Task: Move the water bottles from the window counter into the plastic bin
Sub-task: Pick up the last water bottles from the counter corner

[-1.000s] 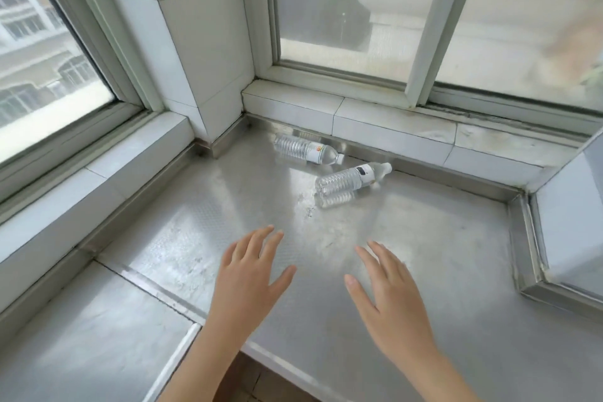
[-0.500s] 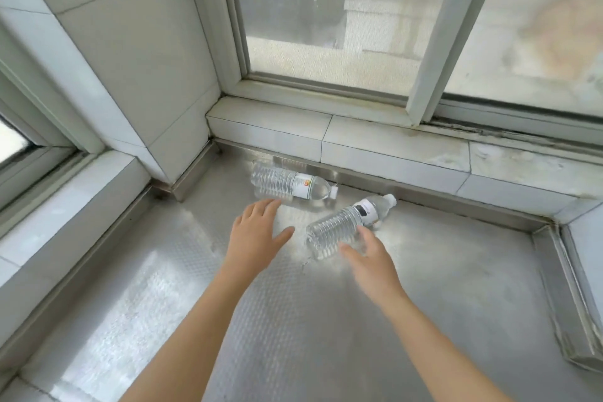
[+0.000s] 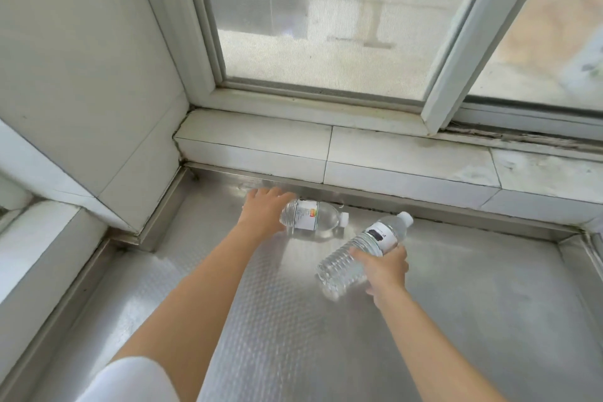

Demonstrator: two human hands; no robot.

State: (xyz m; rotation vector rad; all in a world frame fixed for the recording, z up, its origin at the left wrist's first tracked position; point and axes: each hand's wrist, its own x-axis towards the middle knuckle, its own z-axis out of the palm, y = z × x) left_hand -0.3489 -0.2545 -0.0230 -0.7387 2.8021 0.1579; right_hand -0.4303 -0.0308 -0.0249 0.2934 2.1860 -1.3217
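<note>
Two clear water bottles lie on the steel window counter (image 3: 293, 330). The far bottle (image 3: 315, 217), with a white label and white cap, lies on its side by the back ledge; my left hand (image 3: 262, 212) covers its base end with fingers curled over it. The near bottle (image 3: 365, 246), with a dark-marked label and white cap, is tilted with its cap end raised; my right hand (image 3: 383, 268) grips its middle. The plastic bin is not in view.
A tiled sill (image 3: 326, 147) and window frame (image 3: 456, 42) run behind the counter. A tiled wall corner (image 3: 98, 108) juts in at left. A raised steel rim (image 3: 584, 258) borders the counter at the right.
Both arms reached forward to the bottles. My right hand took hold of the near bottle and raised its cap end. My left hand closed over the far bottle's base.
</note>
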